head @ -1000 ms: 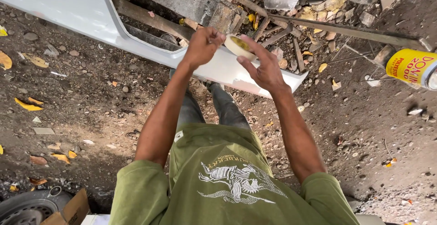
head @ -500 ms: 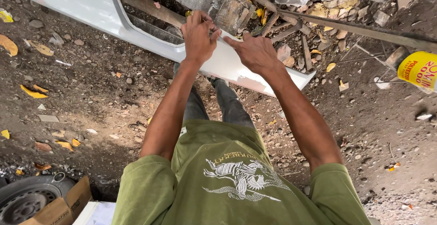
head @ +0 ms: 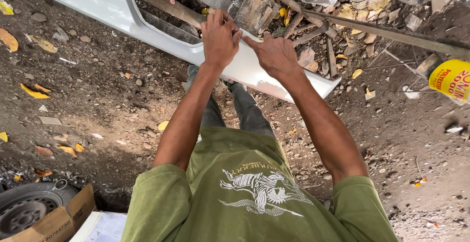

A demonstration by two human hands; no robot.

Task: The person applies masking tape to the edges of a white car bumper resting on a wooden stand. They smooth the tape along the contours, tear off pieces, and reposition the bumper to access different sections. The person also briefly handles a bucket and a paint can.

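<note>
Dirt ground [head: 98, 105] with small stones and yellow leaves lies under me, and a tyre [head: 24, 210] and a cardboard box [head: 58, 220] are close at my side. Further out, my left hand [head: 219, 38] presses with curled fingers on the upper edge of the white body panel [head: 98, 2], and my right hand [head: 275, 56] lies flat just beside it, fingers spread on the panel. I think the thin panel end could bend if I push too hard. Beyond are scrap wood and a yellow can [head: 450, 80].
</note>
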